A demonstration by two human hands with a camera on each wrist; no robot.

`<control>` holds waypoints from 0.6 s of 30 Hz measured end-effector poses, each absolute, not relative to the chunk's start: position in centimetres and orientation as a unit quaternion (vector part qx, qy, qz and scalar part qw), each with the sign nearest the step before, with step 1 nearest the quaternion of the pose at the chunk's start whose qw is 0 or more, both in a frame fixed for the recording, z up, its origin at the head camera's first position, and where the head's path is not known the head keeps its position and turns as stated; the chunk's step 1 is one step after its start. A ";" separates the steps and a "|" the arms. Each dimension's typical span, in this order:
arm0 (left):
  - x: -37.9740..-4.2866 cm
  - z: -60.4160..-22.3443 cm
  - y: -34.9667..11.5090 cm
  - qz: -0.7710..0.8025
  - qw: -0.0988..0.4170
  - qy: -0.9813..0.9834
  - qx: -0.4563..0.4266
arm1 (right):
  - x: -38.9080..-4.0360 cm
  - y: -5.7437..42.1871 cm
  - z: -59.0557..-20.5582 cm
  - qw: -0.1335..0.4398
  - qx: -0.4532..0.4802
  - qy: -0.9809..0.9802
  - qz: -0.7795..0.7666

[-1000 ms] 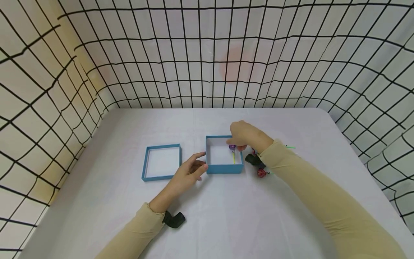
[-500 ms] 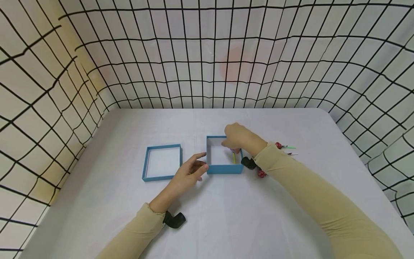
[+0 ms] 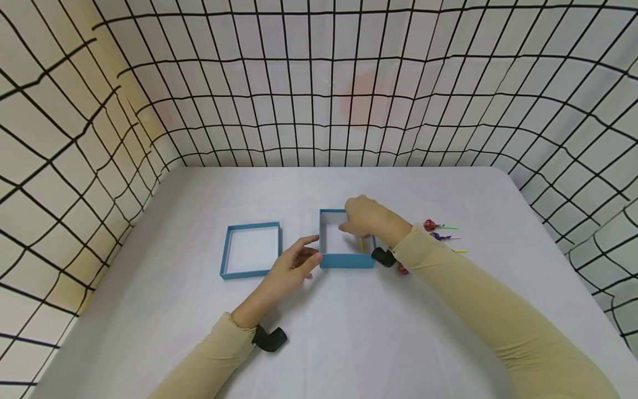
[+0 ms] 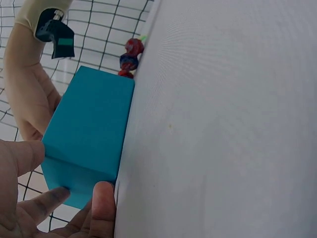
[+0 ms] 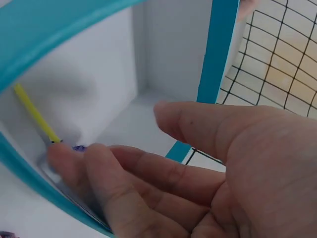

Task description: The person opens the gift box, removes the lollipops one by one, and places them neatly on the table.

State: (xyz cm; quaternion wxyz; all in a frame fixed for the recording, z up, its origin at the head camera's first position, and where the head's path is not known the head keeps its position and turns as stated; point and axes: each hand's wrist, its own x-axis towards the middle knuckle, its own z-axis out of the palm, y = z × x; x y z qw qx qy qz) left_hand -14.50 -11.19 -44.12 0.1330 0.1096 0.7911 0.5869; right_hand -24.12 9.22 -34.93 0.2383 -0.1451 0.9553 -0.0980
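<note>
A blue box (image 3: 346, 261) with a white inside stands open side up at mid-table. My left hand (image 3: 288, 267) rests against its left wall, fingers fairly straight, fingertips touching the blue side (image 4: 84, 173) in the left wrist view. My right hand (image 3: 368, 216) reaches over the right part of the box. Inside lies a lollipop with a yellow stick (image 5: 34, 113) and a bit of purple wrapper (image 5: 78, 148). In the right wrist view, the fingertips lie right at its head, mostly hiding it, while the thumb stands well apart from the fingers.
A shallow blue lid (image 3: 244, 274) lies hollow side up left of the box. Right of the box are a red lollipop (image 3: 430, 224), a purple lollipop (image 3: 436, 236), a yellow stick (image 3: 461, 251) and another red lollipop (image 3: 402, 269) partly behind the sleeve. Black netting (image 3: 329, 95) surrounds the table.
My right hand has shifted slightly left and lower into the box, covering the purple lollipop head. Its sleeve has uncovered lollipops at the right. The left hand stays against the box.
</note>
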 end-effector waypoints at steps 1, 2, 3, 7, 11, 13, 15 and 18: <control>-14.5 -44.1 -11.2 0.587 0.133 0.791 0.110 | -24.1 9.3 -34.9 0.238 -0.151 0.954 -0.100; -14.5 -44.1 -11.2 0.587 0.132 0.791 0.111 | -24.2 9.3 -34.9 0.238 -0.157 0.953 -0.104; -14.5 -44.1 -11.2 0.587 0.132 0.791 0.111 | -24.2 9.4 -34.9 0.239 -0.164 0.951 -0.110; -14.4 -44.0 -11.2 0.587 0.127 0.791 0.117 | -24.5 9.7 -35.0 0.240 -0.190 0.942 -0.137; -14.4 -44.0 -11.3 0.587 0.130 0.791 0.115 | -24.7 9.8 -35.1 0.225 -0.195 0.942 -0.152; -14.5 -44.0 -11.3 0.586 0.131 0.791 0.113 | -24.7 9.9 -35.2 0.217 -0.193 0.945 -0.151; -14.5 -44.1 -11.2 0.586 0.132 0.791 0.111 | -24.7 9.9 -35.3 0.214 -0.190 0.946 -0.150; -14.5 -44.1 -11.2 0.588 0.131 0.790 0.112 | -24.7 9.8 -35.5 0.216 -0.194 0.945 -0.149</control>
